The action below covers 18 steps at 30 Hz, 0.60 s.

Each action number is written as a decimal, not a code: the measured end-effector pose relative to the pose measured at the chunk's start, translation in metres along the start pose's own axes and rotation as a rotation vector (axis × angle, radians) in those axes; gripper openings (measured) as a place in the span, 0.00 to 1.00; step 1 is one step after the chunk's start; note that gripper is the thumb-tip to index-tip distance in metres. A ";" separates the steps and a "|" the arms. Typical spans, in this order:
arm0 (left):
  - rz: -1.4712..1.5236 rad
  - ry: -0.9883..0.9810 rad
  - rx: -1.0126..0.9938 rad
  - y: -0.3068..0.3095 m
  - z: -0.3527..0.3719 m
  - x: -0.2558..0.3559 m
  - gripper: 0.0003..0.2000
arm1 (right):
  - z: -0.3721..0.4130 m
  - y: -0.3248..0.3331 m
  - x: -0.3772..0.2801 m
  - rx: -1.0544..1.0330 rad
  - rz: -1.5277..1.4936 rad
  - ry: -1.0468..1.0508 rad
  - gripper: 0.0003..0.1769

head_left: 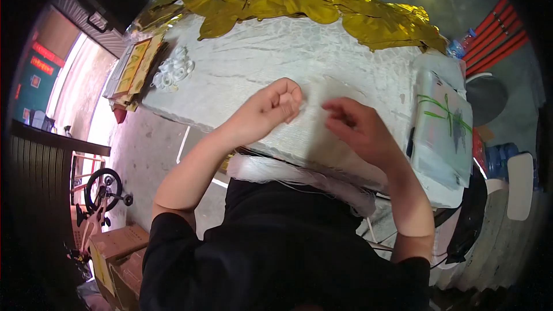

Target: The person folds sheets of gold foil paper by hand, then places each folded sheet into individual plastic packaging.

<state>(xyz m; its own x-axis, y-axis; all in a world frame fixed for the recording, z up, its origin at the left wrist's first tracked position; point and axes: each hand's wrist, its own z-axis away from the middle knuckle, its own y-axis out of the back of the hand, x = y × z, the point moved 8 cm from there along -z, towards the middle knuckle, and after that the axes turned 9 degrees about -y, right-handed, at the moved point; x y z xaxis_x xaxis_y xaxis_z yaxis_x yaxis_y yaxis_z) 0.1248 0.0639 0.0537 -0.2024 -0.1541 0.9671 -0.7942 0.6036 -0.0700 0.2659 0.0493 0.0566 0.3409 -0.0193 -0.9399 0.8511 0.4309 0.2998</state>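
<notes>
My left hand [272,105] is raised over the white-covered table [247,52], its fingers curled in toward the thumb. Something pale and blurred may be at its fingertips, too small to make out. To its right, my right hand [362,131] hovers with bent fingers and a gap between thumb and forefinger. Nothing shows in that gap. A bundle of white thread [276,171] hangs along the near table edge, against my black shirt [282,219]. Several flat, gold foil balloons [276,0] lie along the far edge.
A pile of white rings [174,69] sits left, beside a stack of printed packets [133,69]. Clear plastic packs tied with green string [443,121] lie right. Cardboard boxes [118,247] and a small bicycle [101,196] stand on the left floor; a round stool [487,98] stands right.
</notes>
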 end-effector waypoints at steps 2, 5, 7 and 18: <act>-0.026 0.036 -0.027 -0.007 -0.002 -0.003 0.04 | -0.014 -0.006 0.002 -0.016 -0.025 -0.008 0.10; -0.098 0.087 -0.053 -0.007 -0.001 -0.007 0.05 | -0.021 -0.026 0.003 -0.216 -0.199 -0.042 0.08; -0.140 0.102 -0.062 -0.006 0.000 -0.010 0.06 | -0.026 -0.028 0.011 -0.234 -0.195 -0.060 0.09; -0.704 -0.274 0.037 -0.024 -0.008 0.013 0.08 | -0.038 0.004 0.015 0.110 -0.165 0.065 0.10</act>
<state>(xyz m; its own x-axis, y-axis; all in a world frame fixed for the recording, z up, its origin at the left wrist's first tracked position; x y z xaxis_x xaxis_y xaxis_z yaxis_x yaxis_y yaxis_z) 0.1454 0.0536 0.0701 0.2289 -0.6855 0.6912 -0.8061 0.2646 0.5293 0.2595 0.0851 0.0374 0.1698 -0.0221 -0.9852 0.9329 0.3259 0.1534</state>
